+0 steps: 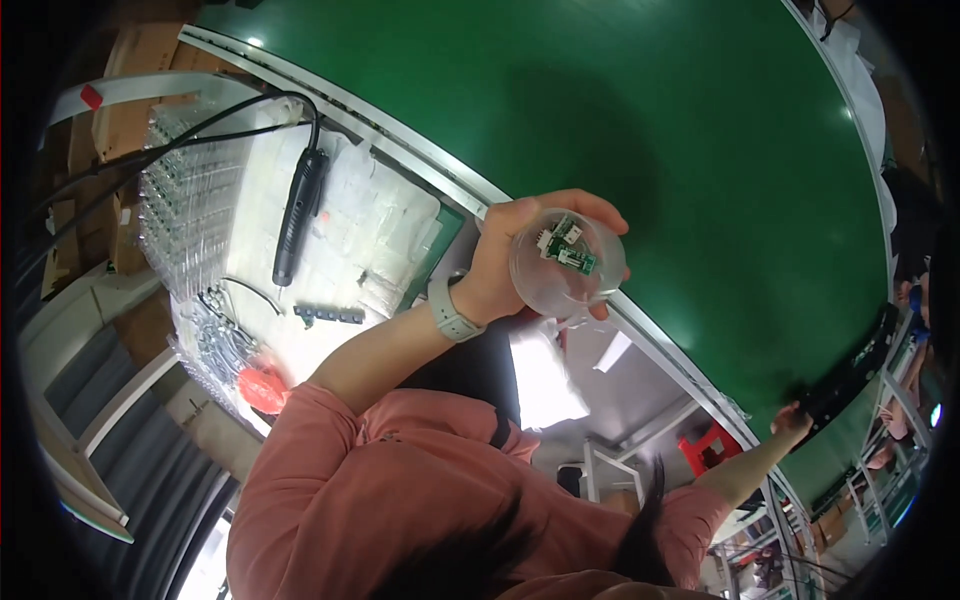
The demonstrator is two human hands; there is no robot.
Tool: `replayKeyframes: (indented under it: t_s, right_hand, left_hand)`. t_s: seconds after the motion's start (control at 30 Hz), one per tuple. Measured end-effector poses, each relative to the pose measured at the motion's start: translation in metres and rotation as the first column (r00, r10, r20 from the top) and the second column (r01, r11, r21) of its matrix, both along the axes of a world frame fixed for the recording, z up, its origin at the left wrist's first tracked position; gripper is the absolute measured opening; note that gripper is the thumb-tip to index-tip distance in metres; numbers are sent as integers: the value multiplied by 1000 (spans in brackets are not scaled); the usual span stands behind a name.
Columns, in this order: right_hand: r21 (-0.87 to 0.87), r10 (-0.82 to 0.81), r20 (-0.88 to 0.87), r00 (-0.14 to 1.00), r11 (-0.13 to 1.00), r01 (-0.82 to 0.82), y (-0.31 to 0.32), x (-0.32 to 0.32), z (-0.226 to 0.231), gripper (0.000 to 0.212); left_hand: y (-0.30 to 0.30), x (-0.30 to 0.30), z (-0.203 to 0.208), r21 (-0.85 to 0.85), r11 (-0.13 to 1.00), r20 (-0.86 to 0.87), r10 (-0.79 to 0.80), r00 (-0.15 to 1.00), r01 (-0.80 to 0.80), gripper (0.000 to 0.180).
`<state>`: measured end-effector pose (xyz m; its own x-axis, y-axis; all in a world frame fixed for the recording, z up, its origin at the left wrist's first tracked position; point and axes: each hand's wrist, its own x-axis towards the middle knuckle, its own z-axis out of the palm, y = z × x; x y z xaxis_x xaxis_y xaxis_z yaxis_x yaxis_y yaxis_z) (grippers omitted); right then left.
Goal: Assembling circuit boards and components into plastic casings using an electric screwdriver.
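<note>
My left hand, with a pale watch on the wrist, is wrapped round a clear plastic cup above the near edge of the green belt. Several small green circuit boards with white connectors lie inside the cup. Far to the right, my right arm is stretched out, and its hand is closed at the near end of a long black bar along the belt's right end. That hand is small in view and its fingertips are partly hidden.
The green belt has a metal rail along its near side. On the white side table lie a black electric screwdriver with a cable, a dark strip, clear trays and a red bag. A red stool stands below; other people are at far right.
</note>
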<state>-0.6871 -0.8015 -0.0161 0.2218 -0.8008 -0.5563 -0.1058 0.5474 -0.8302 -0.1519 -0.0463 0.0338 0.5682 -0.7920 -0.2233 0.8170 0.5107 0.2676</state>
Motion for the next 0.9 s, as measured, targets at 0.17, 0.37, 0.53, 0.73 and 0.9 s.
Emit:
replayKeyframes:
  t_s: [0.17, 0.37, 0.53, 0.73, 0.9]
  right_hand:
    - [74, -148, 88, 985, 987, 141, 67, 82, -41, 42]
    - [61, -309, 110, 945, 951, 304, 106, 112, -23, 54]
    - [108, -252, 195, 948, 966, 235, 179, 119, -14, 56]
    - [349, -110, 424, 899, 936, -50, 297, 139, 19, 62]
    - [260, 33, 452, 891, 951, -168, 415, 221, 62, 63]
  left_hand:
    - [1, 0, 17, 308, 946, 355, -12, 935, -105, 86]
    - [38, -8, 19, 142, 985, 264, 58, 963, -98, 68]
    - [59, -20, 42, 126, 968, 305, 172, 937, -218, 73]
    - [104, -44, 78, 114, 976, 274, 147, 951, -183, 86]
    - [144, -80, 94, 150, 960, 299, 182, 937, -235, 92]
